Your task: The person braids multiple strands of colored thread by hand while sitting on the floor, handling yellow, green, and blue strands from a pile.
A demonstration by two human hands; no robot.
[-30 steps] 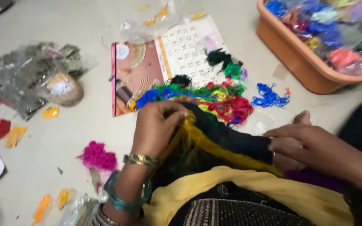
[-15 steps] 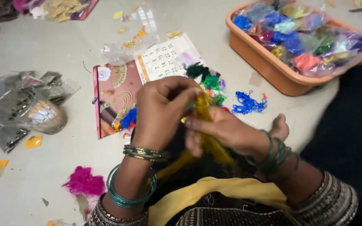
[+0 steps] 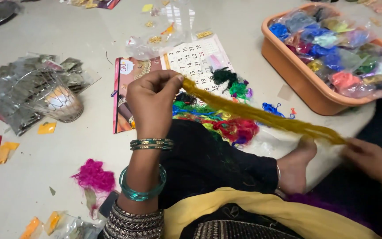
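My left hand (image 3: 152,102) is raised over my lap and pinches one end of a long bundle of mustard-yellow thread (image 3: 261,116). The bundle stretches taut to the right, where my right hand (image 3: 370,159) grips its other end, low beside my knee. Under the thread lies a heap of mixed coloured threads (image 3: 226,121) on a printed calendar sheet (image 3: 191,59). My bare foot (image 3: 295,166) rests on the floor between the hands.
An orange plastic tub (image 3: 303,86) with several bags of coloured thread stands at the right. A wire basket (image 3: 51,95) and grey packets lie at the left. A pink thread tuft (image 3: 94,175) and small yellow scraps are scattered on the floor.
My hands were close together on the yellow thread over my lap. They have drawn apart, the right far to the right, pulling the bundle out long and straight.
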